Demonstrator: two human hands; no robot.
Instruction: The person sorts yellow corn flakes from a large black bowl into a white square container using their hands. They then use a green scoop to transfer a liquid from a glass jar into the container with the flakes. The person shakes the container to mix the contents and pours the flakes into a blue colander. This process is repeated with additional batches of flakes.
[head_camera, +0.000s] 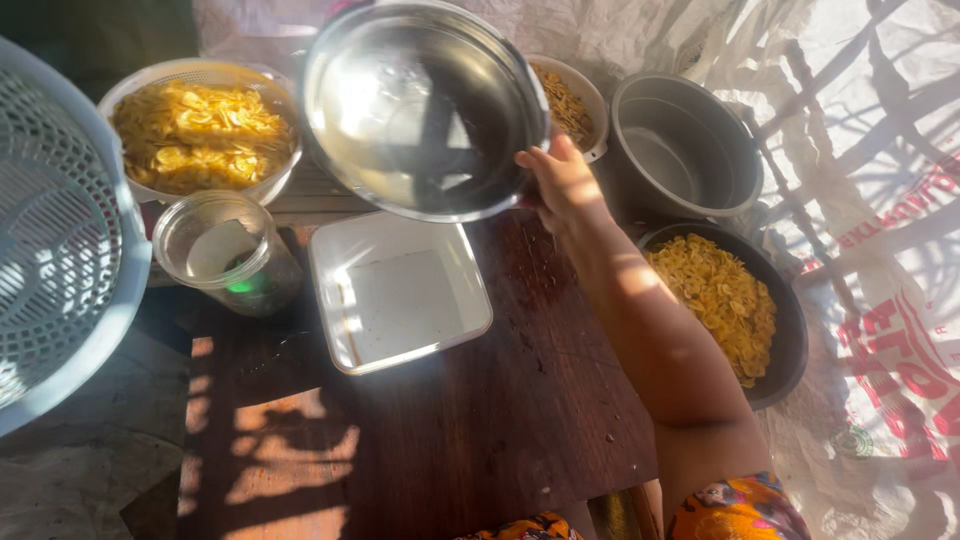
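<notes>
My right hand (565, 182) grips the rim of a large, empty shiny steel bowl (410, 110), holding it tilted in the air above the far edge of a dark wooden table (480, 420). Just below the bowl lies an empty white square tray (400, 300). To the right of my forearm stands a black pan (792, 340) full of yellow chips. My left hand is out of sight.
A white colander (145, 188) of yellow chips stands at the back left, a glass jar (225, 250) in front of it. A small bowl (598, 105) of chips and an empty grey pot (680, 145) stand behind. A big white plastic basket (50, 240) fills the left; printed white sacks (880, 250) cover the right.
</notes>
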